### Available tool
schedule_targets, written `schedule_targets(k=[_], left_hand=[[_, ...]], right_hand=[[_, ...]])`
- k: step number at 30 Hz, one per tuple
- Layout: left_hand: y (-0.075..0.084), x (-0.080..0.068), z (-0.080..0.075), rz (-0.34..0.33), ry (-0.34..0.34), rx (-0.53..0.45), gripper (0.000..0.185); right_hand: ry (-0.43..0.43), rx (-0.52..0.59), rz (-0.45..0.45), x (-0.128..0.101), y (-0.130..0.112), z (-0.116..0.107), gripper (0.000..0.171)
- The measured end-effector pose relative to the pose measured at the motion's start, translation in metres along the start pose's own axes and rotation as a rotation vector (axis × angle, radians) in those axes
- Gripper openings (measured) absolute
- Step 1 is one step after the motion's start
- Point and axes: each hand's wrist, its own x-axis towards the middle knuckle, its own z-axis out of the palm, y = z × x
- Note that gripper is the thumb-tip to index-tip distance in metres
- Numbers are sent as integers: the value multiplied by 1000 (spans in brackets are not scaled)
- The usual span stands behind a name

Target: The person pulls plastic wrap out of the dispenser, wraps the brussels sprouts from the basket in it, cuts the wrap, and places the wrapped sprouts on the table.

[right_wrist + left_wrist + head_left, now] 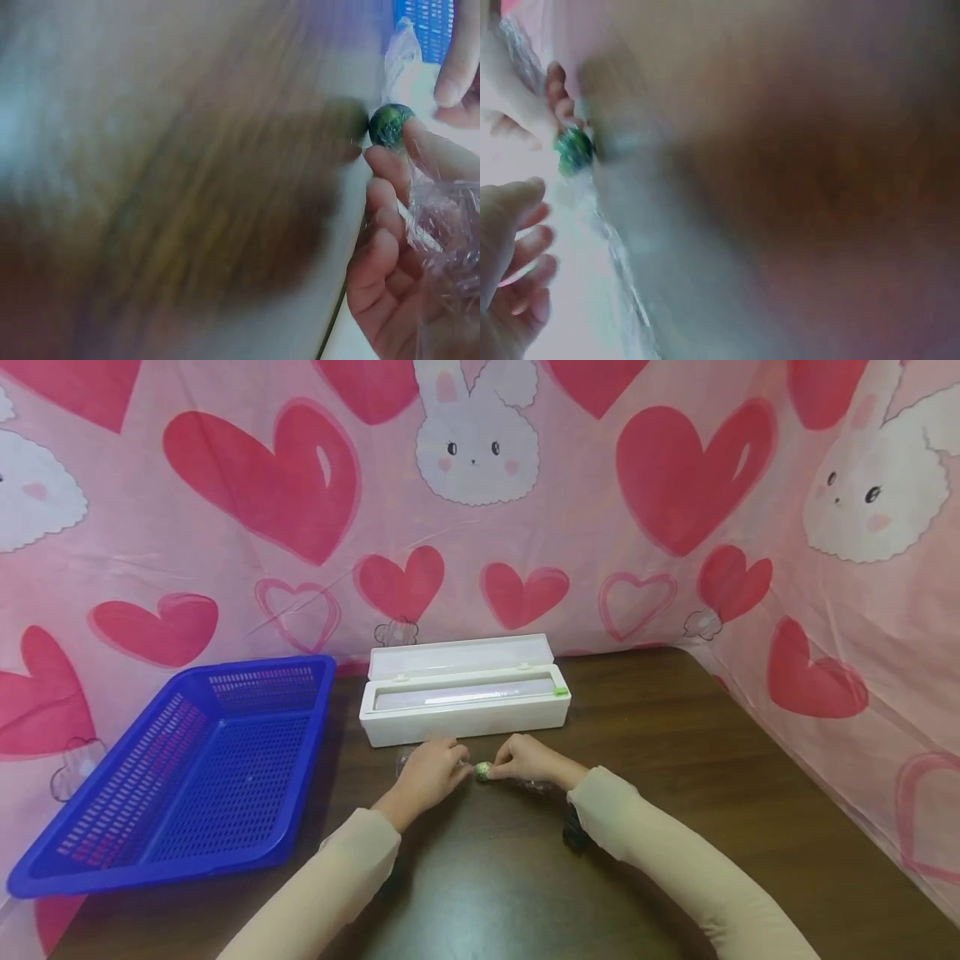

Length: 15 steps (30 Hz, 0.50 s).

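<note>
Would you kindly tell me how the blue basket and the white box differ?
The basket is blue; the box is white. The basket's walls are perforated, while the box's front wall is plain. The box has a raised lid; the basket shows none. The basket looks wider and deeper than the slim box. Both are oblong and open at the top.

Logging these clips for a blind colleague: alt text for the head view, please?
A person's right hand pinches a small green ball, the left hand close beside it, at a brown table. Behind stands an open white box; to the left, a blue perforated basket; beyond, a pink heart-and-rabbit backdrop.
</note>
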Motion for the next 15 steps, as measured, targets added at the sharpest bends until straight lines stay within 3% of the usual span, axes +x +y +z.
schedule_targets(k=[5, 8, 12, 15], left_hand=[[9, -6, 2, -137, -108, -163, 12], [10, -7, 4, -247, -155, -344, 16], [9, -8, 7, -376, -173, -564, 22], [9, -9, 9, -437, -167, -639, 26]], right_hand=[[13, 33, 59, -6, -4, 1, 26], [3, 50, 60, -9, -5, 3, 28], [-60, 97, 42, -14, -7, 3, 35], [-137, 144, 16, -19, -8, 3, 37]])
